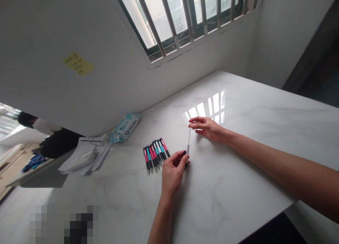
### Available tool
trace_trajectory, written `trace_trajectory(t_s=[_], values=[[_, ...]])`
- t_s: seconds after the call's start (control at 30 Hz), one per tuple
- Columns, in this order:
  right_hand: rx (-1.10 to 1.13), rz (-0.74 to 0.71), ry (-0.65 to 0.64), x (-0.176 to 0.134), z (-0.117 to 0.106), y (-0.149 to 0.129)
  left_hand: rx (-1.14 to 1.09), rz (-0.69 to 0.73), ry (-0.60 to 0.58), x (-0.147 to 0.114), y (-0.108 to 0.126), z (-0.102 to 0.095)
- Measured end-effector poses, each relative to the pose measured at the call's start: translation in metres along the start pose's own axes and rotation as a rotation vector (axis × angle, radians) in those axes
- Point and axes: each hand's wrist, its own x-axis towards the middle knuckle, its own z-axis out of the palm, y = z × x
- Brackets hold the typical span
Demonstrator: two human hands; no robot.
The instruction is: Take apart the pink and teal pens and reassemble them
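My left hand point(174, 169) is closed around a white pen barrel point(188, 149) with a black part low down, held tilted near upright above the table. Out of the barrel's top rises a thin, pale pen refill point(189, 136). Its upper end is pinched between the fingertips of my right hand point(206, 127); the remaining fingers are loosely curled. Just left of my left hand lies a row of several click pens point(155, 154), side by side, in pink, teal and white with black grips.
A blue-and-white wipes packet point(125, 128) lies by the wall, next to papers point(84, 155) with a white device and cable on top. The marbled white table point(254, 131) runs along the wall under a barred window point(185, 17). A yellow note point(78, 63) sticks to the wall.
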Motion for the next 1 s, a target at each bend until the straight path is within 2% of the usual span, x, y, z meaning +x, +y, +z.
trace_trajectory(t_s=[0.1, 0.4, 0.6, 0.8, 1.0], values=[[-0.047, 0.000, -0.027, -0.002, 0.001, 0.000, 0.011, 0.004, -0.004, 0.000, 0.001, 0.000], [-0.195, -0.043, -0.213, -0.007, 0.009, -0.002, 0.006, 0.004, 0.003, -0.002, 0.007, 0.001], [-0.447, -0.057, -0.381, -0.014, 0.017, -0.003, -0.034, 0.062, 0.022, -0.003, 0.010, 0.003], [-0.426, 0.002, -0.504, -0.023, 0.026, -0.008, -0.076, 0.150, 0.016, -0.007, 0.011, 0.011], [-0.503, -0.012, -0.465, -0.023, 0.025, -0.005, -0.054, 0.216, 0.025, -0.008, 0.012, 0.015]])
